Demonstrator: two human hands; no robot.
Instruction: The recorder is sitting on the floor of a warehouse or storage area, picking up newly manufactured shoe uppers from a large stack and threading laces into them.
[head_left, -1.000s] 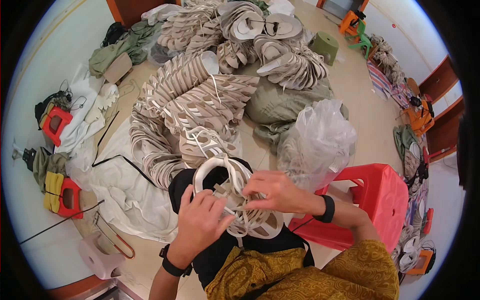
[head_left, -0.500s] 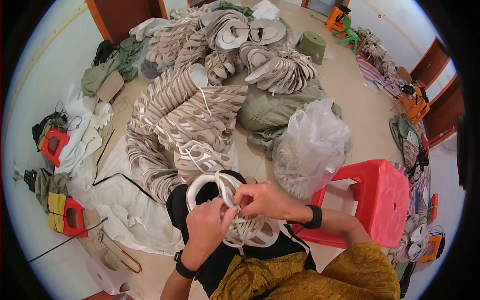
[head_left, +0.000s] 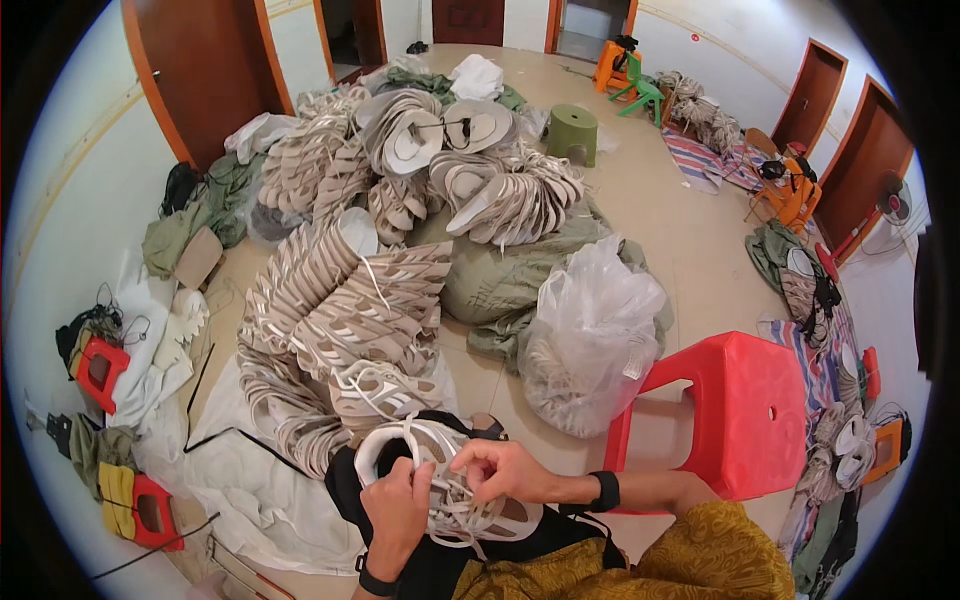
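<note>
A beige and white shoe upper (head_left: 508, 517) lies across my lap, its padded collar opening toward the far left and its white laces hanging loose over the front. My left hand (head_left: 398, 508) is closed on the upper's edge beside the opening, thumb pointing up. Just to the right, my right hand (head_left: 503, 470) has its fingers curled and pinched over the lacing, closed on a white shoelace (head_left: 462, 492); the fingertips partly hide it. Beyond my knees, a large pile of similar shoe uppers (head_left: 370, 310) is strung and stacked in rows.
To my right stands a red plastic stool (head_left: 755, 415). A clear plastic bag (head_left: 590, 345) of uppers sits in front of it, beside a green sack (head_left: 500, 285). White sheeting (head_left: 265, 490) covers floor at the left. Farther off is a green stool (head_left: 572, 133).
The view has tilted up, showing more of the far room. My right hand has drawn slightly away from my left, opening a gap between them; the upper stays on my lap.
</note>
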